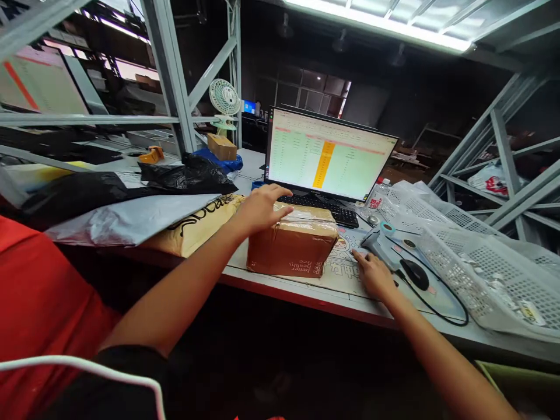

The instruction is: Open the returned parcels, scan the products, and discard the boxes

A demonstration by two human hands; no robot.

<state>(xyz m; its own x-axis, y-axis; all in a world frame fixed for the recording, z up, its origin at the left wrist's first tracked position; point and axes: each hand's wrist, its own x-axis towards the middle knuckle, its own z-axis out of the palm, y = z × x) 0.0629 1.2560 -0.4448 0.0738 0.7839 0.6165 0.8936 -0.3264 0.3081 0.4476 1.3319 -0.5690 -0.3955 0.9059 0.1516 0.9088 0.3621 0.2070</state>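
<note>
A brown taped cardboard box [291, 254] stands on the desk in front of me, with upside-down printing on its near side. My left hand [262, 207] is over the box's upper left edge, thumb and fingers apart; whether it touches the top I cannot tell. To the right of the box, my right hand [371, 271] lies low over the desk mat with its fingers stretched out. Right beside those fingers is a grey handheld barcode scanner [381, 248]. A black mouse [414, 274] lies to the right of this hand.
A monitor [330, 154] and a black keyboard [345, 216] stand behind the box. White perforated baskets [494, 256] line the right side. Plastic mailing bags [140, 216] lie at left beside a yellow package [205, 224]. A black cable [437, 318] crosses the right front.
</note>
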